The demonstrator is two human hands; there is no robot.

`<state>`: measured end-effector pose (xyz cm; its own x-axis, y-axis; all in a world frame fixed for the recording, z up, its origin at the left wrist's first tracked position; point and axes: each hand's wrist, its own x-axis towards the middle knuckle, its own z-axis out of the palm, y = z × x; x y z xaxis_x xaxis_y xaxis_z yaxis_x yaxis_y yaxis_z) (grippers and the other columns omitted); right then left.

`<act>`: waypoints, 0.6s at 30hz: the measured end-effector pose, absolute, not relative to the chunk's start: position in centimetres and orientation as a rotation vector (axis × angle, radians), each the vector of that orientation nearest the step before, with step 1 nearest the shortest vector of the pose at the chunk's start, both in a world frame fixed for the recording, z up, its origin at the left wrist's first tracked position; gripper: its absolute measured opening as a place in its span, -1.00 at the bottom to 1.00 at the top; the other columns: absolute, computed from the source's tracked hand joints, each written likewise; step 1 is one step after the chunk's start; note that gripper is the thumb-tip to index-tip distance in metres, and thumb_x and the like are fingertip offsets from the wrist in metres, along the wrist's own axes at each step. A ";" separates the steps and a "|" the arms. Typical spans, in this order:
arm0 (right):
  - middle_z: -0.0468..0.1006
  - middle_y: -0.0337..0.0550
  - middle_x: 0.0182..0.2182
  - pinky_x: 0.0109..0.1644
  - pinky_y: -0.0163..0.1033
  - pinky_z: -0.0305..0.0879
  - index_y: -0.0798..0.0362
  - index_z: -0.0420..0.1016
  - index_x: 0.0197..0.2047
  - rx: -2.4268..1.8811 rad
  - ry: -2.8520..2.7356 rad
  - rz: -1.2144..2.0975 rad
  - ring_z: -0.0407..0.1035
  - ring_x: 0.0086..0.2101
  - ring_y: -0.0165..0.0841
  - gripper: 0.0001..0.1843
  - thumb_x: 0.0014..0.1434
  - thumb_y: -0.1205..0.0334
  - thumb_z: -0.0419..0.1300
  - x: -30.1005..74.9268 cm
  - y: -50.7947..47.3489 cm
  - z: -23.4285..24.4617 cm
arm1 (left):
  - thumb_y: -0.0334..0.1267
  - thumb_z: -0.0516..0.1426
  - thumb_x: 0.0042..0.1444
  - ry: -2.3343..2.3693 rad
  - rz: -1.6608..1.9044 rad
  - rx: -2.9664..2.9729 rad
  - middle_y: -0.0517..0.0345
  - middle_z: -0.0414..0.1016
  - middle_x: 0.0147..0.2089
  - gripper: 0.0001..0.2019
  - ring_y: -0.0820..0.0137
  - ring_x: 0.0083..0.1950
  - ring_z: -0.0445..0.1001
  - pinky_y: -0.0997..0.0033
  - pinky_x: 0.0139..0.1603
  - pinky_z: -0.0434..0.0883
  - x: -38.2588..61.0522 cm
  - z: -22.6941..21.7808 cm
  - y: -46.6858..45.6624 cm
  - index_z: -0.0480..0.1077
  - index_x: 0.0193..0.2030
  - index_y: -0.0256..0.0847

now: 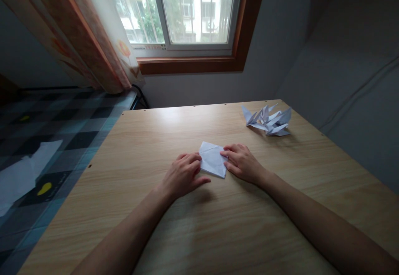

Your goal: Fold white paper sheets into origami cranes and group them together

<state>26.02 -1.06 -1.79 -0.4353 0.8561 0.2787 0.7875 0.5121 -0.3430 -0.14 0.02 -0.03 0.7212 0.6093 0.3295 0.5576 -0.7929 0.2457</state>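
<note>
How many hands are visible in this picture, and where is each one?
2: the left hand at the left edge of the folded paper, the right hand at its right edge.

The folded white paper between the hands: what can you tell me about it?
The folded paper is white, roughly four-sided and faintly creased, its near edge looking layered. It lies about flat on the wood-grained table, turned slightly askew. The left hand touches its left edge; the right hand has fingertips on its right side. Its underside is hidden.
</note>
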 end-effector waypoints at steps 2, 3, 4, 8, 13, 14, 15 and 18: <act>0.43 0.05 0.10 0.22 0.06 0.05 0.07 0.47 0.07 -1.329 -2.355 0.262 0.26 0.08 -0.14 -0.62 0.18 0.25 0.13 26.2 -0.9 -1.8 | -0.01 0.12 0.21 0.946 0.651 2.792 0.02 0.53 -0.12 -0.68 0.22 0.02 0.50 0.19 0.03 0.39 -0.1 -0.3 0.1 0.30 -0.44 -0.19; 0.41 0.06 0.13 0.24 0.07 0.03 0.07 0.45 0.09 -1.317 -2.362 0.285 0.25 0.11 -0.14 -0.58 0.15 0.26 0.14 26.3 -0.9 -1.8 | -0.07 0.11 0.23 0.948 0.671 2.790 0.03 0.53 -0.14 -0.71 0.23 0.00 0.51 0.21 0.02 0.40 -0.1 -0.4 0.2 0.29 -0.44 -0.19; 0.39 0.06 0.15 0.25 0.08 0.00 0.07 0.43 0.11 -1.309 -2.369 0.308 0.23 0.13 -0.13 -0.54 0.12 0.28 0.14 26.3 -0.9 -1.8 | -0.12 0.10 0.24 0.951 0.689 2.791 0.03 0.53 -0.17 -0.73 0.24 -0.02 0.52 0.22 0.00 0.41 -0.1 -0.6 0.3 0.28 -0.43 -0.19; 0.36 0.07 0.20 0.28 0.11 -0.06 0.07 0.36 0.17 -1.305 -2.374 0.366 0.20 0.17 -0.11 -0.43 0.05 0.29 0.15 26.4 -0.9 -1.7 | -0.18 0.11 0.22 0.998 0.725 2.799 0.05 0.51 -0.27 -0.79 0.24 -0.15 0.54 0.25 -0.14 0.43 0.1 -0.8 0.3 0.25 -0.41 -0.18; 0.38 0.07 0.18 0.28 0.10 -0.05 0.08 0.38 0.15 -1.304 -2.353 0.369 0.21 0.17 -0.12 -0.47 0.06 0.29 0.14 26.2 -0.9 -1.5 | -0.21 0.15 0.16 1.028 0.751 2.783 0.05 0.52 -0.24 -0.86 0.25 -0.21 0.53 0.28 -0.20 0.42 0.1 -0.7 0.2 0.27 -0.29 -0.18; 0.39 0.07 0.18 0.28 0.10 -0.05 0.08 0.39 0.14 -1.305 -2.346 0.367 0.21 0.17 -0.12 -0.48 0.07 0.29 0.14 26.2 -0.9 -1.5 | -0.22 0.15 0.15 1.028 0.759 2.777 0.05 0.53 -0.21 -0.87 0.25 -0.20 0.53 0.28 -0.18 0.42 0.1 -0.6 0.2 0.27 -0.25 -0.18; 0.39 0.07 0.18 0.27 0.10 -0.04 0.08 0.39 0.13 -1.306 -2.339 0.365 0.22 0.17 -0.12 -0.49 0.07 0.29 0.15 26.2 -0.9 -1.6 | -0.23 0.15 0.14 1.027 0.764 2.772 0.05 0.53 -0.19 -0.87 0.26 -0.18 0.53 0.28 -0.16 0.42 0.1 -0.6 0.2 0.28 -0.22 -0.17; 0.41 0.05 0.16 0.26 0.11 -0.01 0.07 0.40 0.11 -1.306 -2.318 0.354 0.23 0.15 -0.12 -0.51 0.08 0.30 0.16 26.2 -0.9 -1.7 | -0.27 0.14 0.12 1.027 0.757 2.767 0.06 0.53 -0.18 -0.86 0.26 -0.14 0.54 0.27 -0.12 0.43 0.1 -0.6 0.1 0.29 -0.19 -0.16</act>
<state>26.15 -0.87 -1.71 -0.4476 0.8557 0.2598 0.7392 0.5175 -0.4310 0.05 0.13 -0.65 0.6501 0.6344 0.4183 0.5876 -0.7687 0.2527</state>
